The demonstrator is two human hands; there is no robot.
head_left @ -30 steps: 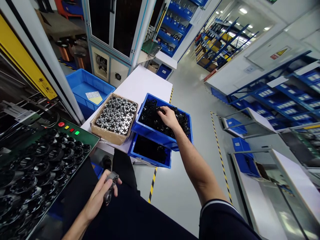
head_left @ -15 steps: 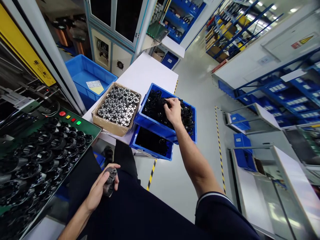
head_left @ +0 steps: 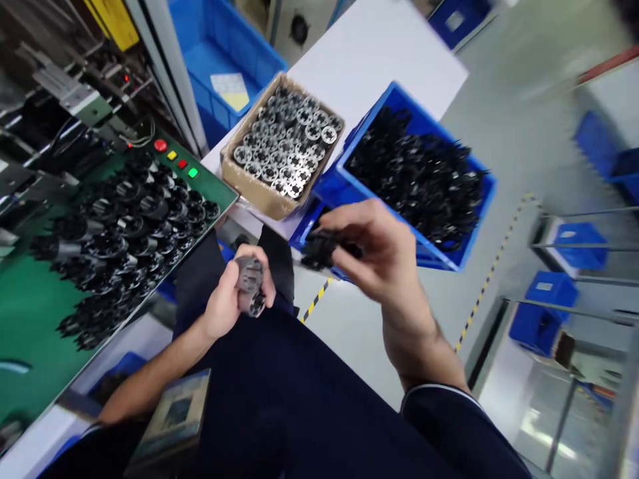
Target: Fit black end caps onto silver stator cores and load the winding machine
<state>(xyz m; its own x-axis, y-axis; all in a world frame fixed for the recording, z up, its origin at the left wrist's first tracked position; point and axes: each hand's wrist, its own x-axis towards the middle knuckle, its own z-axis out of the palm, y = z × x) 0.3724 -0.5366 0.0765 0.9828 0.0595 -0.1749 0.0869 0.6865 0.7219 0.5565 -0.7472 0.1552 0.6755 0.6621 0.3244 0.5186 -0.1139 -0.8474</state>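
Observation:
My left hand is wrapped round two grey slotted metal cores, held side by side above my lap. In my right hand are black plastic toothed pieces, pinched between thumb and fingers; how many I cannot tell. They hang a little to the right of the cores, apart from them. Behind my right hand, a blue bin is heaped with similar black pieces. A cardboard box holds rows of upright metal cores.
At left, a green machine table carries many cores with black pieces fitted. Coloured buttons line its far edge. A white table supports the box and bin. Behind it sits a larger blue crate. A second blue bin lies lower.
My right hand has come out of the blue bin, moving left towards my left hand with black pieces in it. My left hand still grips the cores. The view has shifted.

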